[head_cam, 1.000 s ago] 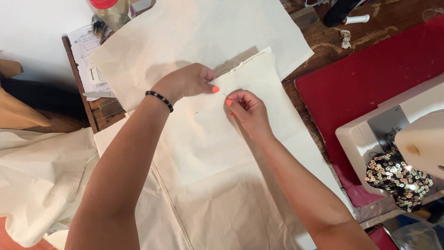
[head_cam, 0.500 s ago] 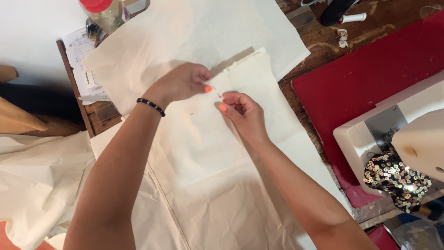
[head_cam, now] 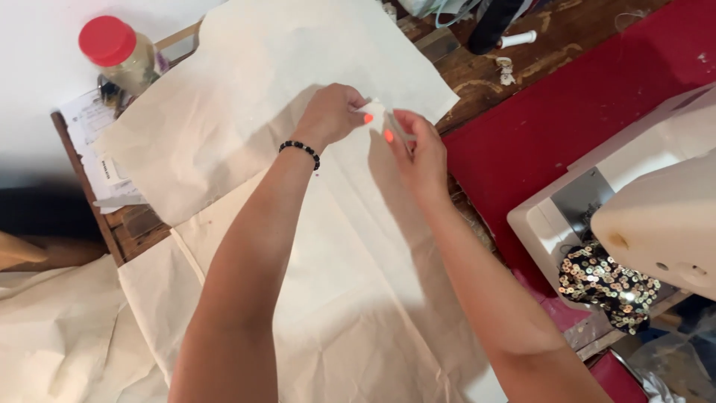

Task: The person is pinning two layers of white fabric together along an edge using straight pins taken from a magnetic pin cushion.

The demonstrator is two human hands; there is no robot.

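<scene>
wooden tabletop (head_cam: pixel 574 30) carries cream fabric (head_cam: pixel 350 298); left hand (head_cam: pixel 328 116) and right hand (head_cam: pixel 418 153) both pinch its lifted edge at 12 o'clock. likely light, limp; grip edges.

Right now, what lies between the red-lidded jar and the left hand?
In the head view, only cream fabric spread on the table lies between the red-lidded jar and the left hand.

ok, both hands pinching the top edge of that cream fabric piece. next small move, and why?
Probably lower the pinched edge back flat onto the cloth under it. The left hand and right hand hold the top edge of the cream fabric piece lifted between their fingertips, while the rest of it lies flat over the larger cream sheet on the wooden table. What sits between the fingertips is too small to tell.
</scene>
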